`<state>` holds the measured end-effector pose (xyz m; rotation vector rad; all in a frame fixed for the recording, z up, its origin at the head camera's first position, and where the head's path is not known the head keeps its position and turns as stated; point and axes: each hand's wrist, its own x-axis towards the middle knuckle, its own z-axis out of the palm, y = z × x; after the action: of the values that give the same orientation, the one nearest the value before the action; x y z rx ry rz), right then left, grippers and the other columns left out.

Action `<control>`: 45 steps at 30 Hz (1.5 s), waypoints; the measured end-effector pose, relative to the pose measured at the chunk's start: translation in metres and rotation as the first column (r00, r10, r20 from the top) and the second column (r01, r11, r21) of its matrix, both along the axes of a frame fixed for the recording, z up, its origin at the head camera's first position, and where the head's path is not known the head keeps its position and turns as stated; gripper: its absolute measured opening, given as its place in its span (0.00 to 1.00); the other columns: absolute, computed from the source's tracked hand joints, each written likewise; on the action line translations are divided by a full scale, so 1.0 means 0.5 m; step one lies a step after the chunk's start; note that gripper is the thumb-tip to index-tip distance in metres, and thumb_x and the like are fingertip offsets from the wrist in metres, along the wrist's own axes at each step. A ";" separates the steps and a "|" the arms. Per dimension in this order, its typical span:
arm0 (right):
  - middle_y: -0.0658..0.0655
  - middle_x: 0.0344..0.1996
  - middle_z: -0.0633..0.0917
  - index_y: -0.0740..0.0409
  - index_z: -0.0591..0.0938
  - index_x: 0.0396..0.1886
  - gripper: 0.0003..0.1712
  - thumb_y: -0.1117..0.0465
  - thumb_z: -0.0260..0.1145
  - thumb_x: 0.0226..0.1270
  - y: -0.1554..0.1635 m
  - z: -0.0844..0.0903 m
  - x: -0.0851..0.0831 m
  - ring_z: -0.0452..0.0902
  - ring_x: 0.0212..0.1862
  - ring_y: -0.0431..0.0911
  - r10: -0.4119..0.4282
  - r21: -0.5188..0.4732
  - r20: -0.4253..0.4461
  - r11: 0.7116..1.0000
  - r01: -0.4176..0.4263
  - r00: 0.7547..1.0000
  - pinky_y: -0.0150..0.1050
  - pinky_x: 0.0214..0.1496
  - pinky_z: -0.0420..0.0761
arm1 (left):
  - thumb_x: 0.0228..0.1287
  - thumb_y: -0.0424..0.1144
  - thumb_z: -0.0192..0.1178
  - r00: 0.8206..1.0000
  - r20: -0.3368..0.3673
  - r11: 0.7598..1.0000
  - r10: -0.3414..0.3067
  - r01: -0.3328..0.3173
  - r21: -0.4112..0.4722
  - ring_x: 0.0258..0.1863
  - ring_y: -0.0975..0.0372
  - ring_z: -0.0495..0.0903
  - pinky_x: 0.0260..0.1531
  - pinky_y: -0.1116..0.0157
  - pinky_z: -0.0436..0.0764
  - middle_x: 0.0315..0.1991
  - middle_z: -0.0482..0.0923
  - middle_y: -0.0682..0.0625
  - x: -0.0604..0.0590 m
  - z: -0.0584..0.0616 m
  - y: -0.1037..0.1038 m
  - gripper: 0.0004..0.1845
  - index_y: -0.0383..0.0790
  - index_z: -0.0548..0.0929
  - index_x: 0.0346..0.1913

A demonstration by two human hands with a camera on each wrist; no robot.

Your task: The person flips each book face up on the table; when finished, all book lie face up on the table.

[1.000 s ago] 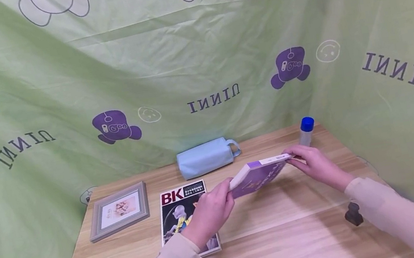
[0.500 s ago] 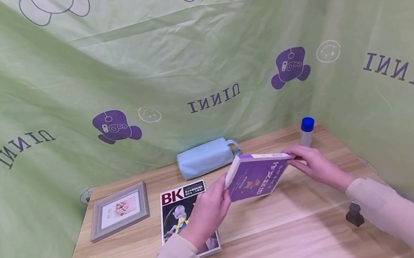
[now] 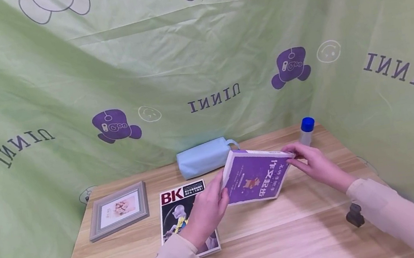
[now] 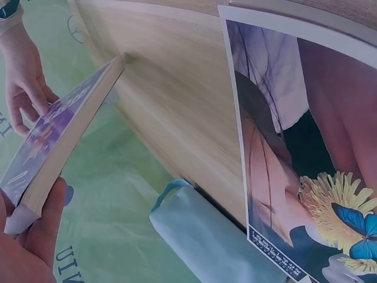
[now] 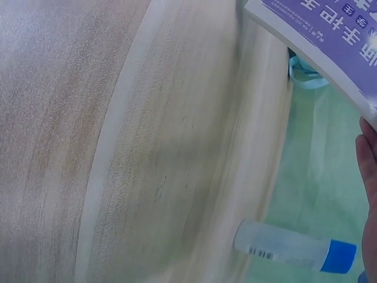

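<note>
Both hands holding purple book (image 3: 255, 179) tilted up on edge, cover toward camera, lower edge resting on or just above wooden table (image 3: 292, 242), centre-right. Left hand (image 3: 205, 214) gripping the near-left corner, thumb & fingers curled round the spine end; wrist view shows fingertips under the page block. Right hand (image 3: 313, 163) pinching the far-right corner, fingers on cover.

Step in hand, as I read it: book being tipped/turned over between the two hands, roughly mid-turn. Next move prob. calls for keeping both corner grips firm while lowering it flat, w/o knocking the blue-capped bottle (image 3: 306, 131) just behind right hand.

Writing: book cover carrying large white Chinese characters, plus small figure; too tilted to read fully. Magazine (image 3: 186, 217) under left forearm reading "BK" in red. Green backdrop (image 3: 59, 80) printed "UINNI", mirrored, w/ purple mascots. Bottle label has barcode, text too small. Also there: pale blue pouch (image 3: 205, 157), framed picture (image 3: 118, 210).
</note>
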<state>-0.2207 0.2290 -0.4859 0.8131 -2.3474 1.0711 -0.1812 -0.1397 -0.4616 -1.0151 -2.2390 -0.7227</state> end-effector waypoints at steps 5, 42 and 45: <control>0.53 0.44 0.86 0.60 0.79 0.51 0.22 0.81 0.71 0.62 -0.001 0.001 0.002 0.86 0.47 0.48 -0.015 -0.002 0.009 1.000 0.015 1.000 0.37 0.50 0.87 | 0.68 0.29 0.63 1.000 0.013 1.000 0.006 -0.006 0.010 0.47 0.51 0.89 0.47 0.61 0.88 0.57 0.83 0.36 0.001 0.000 -0.001 0.31 0.27 0.71 0.72; 0.55 0.45 0.85 0.58 0.84 0.47 0.16 0.79 0.68 0.66 -0.012 0.005 0.010 0.84 0.47 0.50 -0.019 -0.015 0.094 1.000 0.020 0.995 0.34 0.43 0.88 | 0.69 0.26 0.61 0.996 0.085 0.999 -0.020 0.017 0.029 0.37 0.61 0.84 0.42 0.71 0.86 0.45 0.84 0.48 -0.007 -0.018 0.001 0.35 0.42 0.69 0.78; 0.56 0.45 0.85 0.59 0.84 0.47 0.15 0.79 0.68 0.67 -0.014 0.003 0.011 0.84 0.47 0.53 -0.020 -0.025 0.102 0.999 0.022 0.995 0.34 0.42 0.88 | 0.69 0.26 0.61 0.995 0.103 0.999 -0.015 0.012 0.031 0.38 0.60 0.85 0.44 0.69 0.87 0.45 0.84 0.47 -0.007 -0.023 0.002 0.35 0.42 0.69 0.79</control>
<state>-0.2153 0.2221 -0.4841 0.7391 -2.4147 1.1569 -0.1847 -0.1386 -0.4729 -1.0002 -2.3039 -0.8297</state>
